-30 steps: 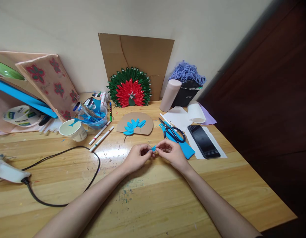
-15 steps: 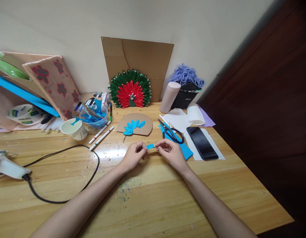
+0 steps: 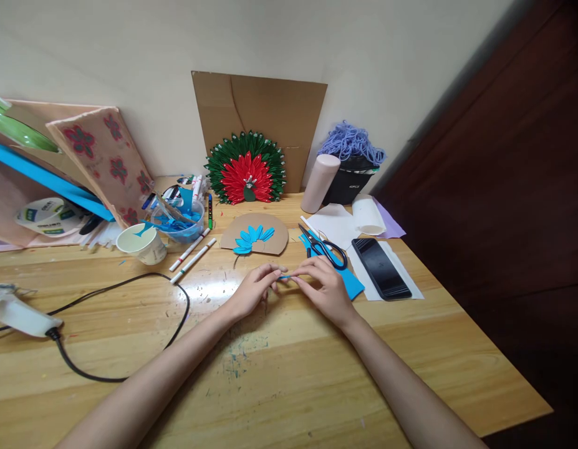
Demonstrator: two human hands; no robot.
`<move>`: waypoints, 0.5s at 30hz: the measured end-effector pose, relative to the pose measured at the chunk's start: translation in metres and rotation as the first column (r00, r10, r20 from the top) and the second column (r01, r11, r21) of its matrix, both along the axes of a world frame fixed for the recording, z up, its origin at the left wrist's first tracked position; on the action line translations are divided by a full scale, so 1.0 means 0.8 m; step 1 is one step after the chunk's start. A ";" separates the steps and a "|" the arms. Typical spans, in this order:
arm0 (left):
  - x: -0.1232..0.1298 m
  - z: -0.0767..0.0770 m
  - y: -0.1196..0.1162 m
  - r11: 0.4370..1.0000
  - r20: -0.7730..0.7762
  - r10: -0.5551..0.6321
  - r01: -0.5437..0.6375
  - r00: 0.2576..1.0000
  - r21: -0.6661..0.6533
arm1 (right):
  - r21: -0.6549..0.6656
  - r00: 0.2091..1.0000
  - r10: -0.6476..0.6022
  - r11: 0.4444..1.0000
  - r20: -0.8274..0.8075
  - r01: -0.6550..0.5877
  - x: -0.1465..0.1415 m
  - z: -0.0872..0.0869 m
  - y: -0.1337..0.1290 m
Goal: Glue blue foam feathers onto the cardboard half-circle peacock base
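Observation:
Between my fingertips is a small piece of blue crepe paper (image 3: 284, 277), mostly covered by the fingers. My left hand (image 3: 255, 290) pinches its left end, and my right hand (image 3: 322, 288) pinches its right end. Just beyond them lies a rounded cardboard piece (image 3: 282, 240) with several blue petals (image 3: 254, 237) fanned out on it. By my right hand, black-handled scissors (image 3: 323, 246) rest on a sheet of blue paper (image 3: 354, 285).
A red and green peacock craft (image 3: 246, 168) leans on a cardboard sheet (image 3: 270, 106) at the back. To the left are a paper cup (image 3: 143, 246), a tub of blue scraps (image 3: 179, 227), markers (image 3: 194, 260) and a glue gun (image 3: 24, 312) with its cable. A phone (image 3: 381, 268) lies right.
The blue piece has turned from flat to nearly edge-on, showing as a thin strip. My fingers have drawn closer together over it.

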State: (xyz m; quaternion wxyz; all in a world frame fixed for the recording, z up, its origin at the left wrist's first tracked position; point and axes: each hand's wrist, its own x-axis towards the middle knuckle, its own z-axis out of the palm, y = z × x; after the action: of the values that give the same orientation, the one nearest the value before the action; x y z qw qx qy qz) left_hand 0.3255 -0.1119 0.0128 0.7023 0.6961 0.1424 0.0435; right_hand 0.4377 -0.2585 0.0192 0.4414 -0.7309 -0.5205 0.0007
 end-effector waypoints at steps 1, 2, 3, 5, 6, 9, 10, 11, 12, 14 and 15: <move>0.000 0.000 -0.001 1.000 0.006 0.000 -0.001 1.000 0.018 | -0.010 0.998 -0.022 1.000 -0.055 0.021 0.001 -0.001 0.001; 0.000 0.001 -0.002 0.999 0.009 -0.008 0.007 1.000 0.041 | -0.022 0.993 -0.033 0.999 -0.113 0.031 0.002 -0.003 0.002; 0.000 0.001 -0.004 0.998 0.009 -0.016 0.016 1.000 0.068 | -0.033 0.985 -0.035 0.999 -0.168 0.029 0.003 -0.006 0.003; 0.000 0.002 -0.008 0.992 -0.002 -0.005 0.005 1.000 0.124 | -0.042 0.968 -0.023 0.999 -0.248 0.013 0.004 -0.010 0.005; 0.000 0.001 -0.009 0.989 -0.011 0.014 -0.012 1.000 0.148 | -0.038 0.963 -0.021 0.999 -0.269 0.011 0.004 -0.012 0.006; 0.000 -0.001 -0.012 0.983 -0.024 0.057 -0.052 0.998 0.179 | -0.027 0.963 -0.028 0.999 -0.269 0.021 0.003 -0.014 0.007; 0.001 -0.002 -0.012 0.983 -0.023 0.059 -0.054 0.998 0.178 | -0.028 0.965 -0.030 0.999 -0.261 0.024 0.002 -0.014 0.007; 0.001 -0.003 -0.012 0.984 -0.022 0.057 -0.053 0.998 0.172 | -0.029 0.968 -0.030 0.999 -0.251 0.024 0.002 -0.013 0.007; 0.001 -0.003 -0.011 0.986 -0.019 0.053 -0.049 0.998 0.162 | -0.032 0.971 -0.028 0.999 -0.238 0.021 0.001 -0.013 0.008; 0.001 -0.005 -0.010 0.991 -0.015 0.042 -0.040 0.999 0.126 | -0.032 0.979 -0.022 0.999 -0.202 0.015 0.001 -0.013 0.008; 0.002 -0.005 -0.010 0.994 -0.016 0.038 -0.037 0.999 0.099 | -0.029 0.984 -0.019 0.999 -0.179 0.014 0.001 -0.013 0.008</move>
State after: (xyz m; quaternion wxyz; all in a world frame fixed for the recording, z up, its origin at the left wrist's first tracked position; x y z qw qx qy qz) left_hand 0.3271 -0.1196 0.0086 0.6648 0.7275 0.1594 0.0573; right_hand 0.4385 -0.2524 0.0091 0.4765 -0.7380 -0.4726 0.0702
